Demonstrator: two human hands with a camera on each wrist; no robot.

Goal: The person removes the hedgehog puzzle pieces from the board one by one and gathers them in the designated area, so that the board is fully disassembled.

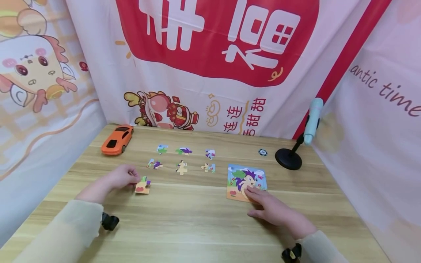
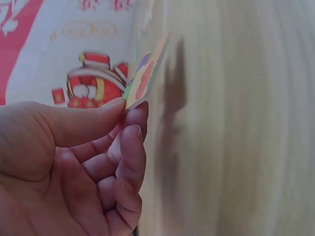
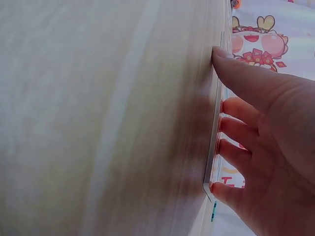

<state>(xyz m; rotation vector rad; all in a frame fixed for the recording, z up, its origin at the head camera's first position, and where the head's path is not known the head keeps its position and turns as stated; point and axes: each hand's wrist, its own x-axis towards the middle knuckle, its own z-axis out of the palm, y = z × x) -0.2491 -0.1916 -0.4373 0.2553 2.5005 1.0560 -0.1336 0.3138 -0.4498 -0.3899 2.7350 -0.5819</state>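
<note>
Puzzle piece [image 1: 141, 189], thin, orange-and-purple, likely card, at eight o'clock in head view: should handle light, stiff, tabs fragile; best pinched by plain edge. Left hand [image 1: 123, 177] pinches its edge. Right hand [image 1: 274, 209], fingers relaxed, rests on square hedgehog-picture board [image 1: 241, 182], five o'clock.

you face a smooth, wood-grained table [image 1: 194, 224]; your puzzle piece [image 1: 141, 189] looks like printed card, the car [image 1: 117, 140] glossy plastic, the backdrop [image 1: 210, 67] creased cloth, the stand base [image 1: 288, 159] matt.
</note>
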